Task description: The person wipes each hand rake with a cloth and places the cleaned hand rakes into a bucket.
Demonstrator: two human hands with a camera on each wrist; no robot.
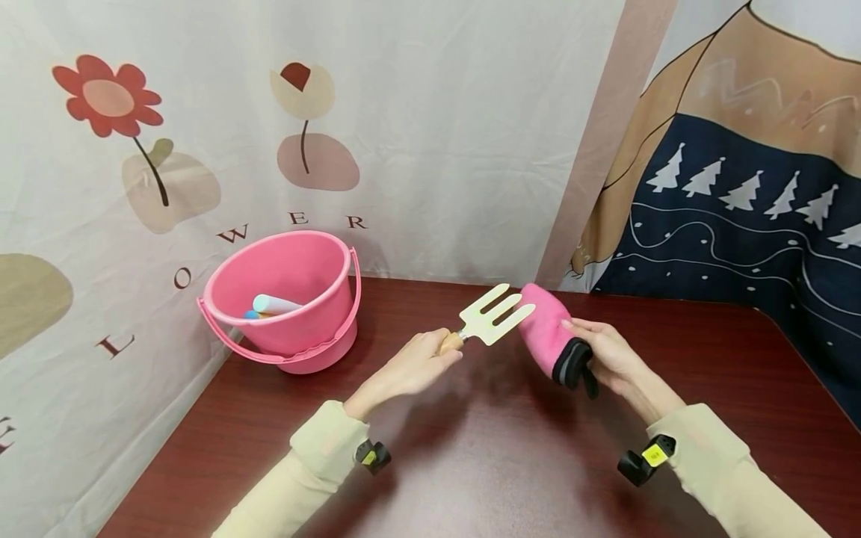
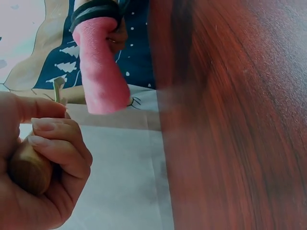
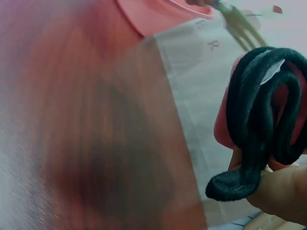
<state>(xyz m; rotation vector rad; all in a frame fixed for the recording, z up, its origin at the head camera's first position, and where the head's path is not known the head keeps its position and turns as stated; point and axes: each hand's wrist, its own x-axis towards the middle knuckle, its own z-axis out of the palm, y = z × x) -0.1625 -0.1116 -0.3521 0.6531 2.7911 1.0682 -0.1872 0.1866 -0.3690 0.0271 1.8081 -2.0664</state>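
Note:
My left hand (image 1: 412, 365) grips the wooden handle (image 2: 29, 167) of a small cream garden fork (image 1: 489, 317), its tines pointing up and right over the table. My right hand (image 1: 610, 357) holds a folded pink fleecy cloth thing (image 1: 546, 323) with a black band at its lower end. The fork's tines overlap the pink cloth in the head view. Close up in the right wrist view, the black edging (image 3: 254, 96) is folded in loops with a small white tag. The inside of the pink cloth is hidden.
A pink bucket (image 1: 323, 340) stands at the back left, its handle hanging down, with a pale cylinder (image 1: 274, 305) and something blue inside. Behind the dark red wooden table (image 1: 511, 463) hangs a printed curtain (image 1: 457, 134), also running along the left side.

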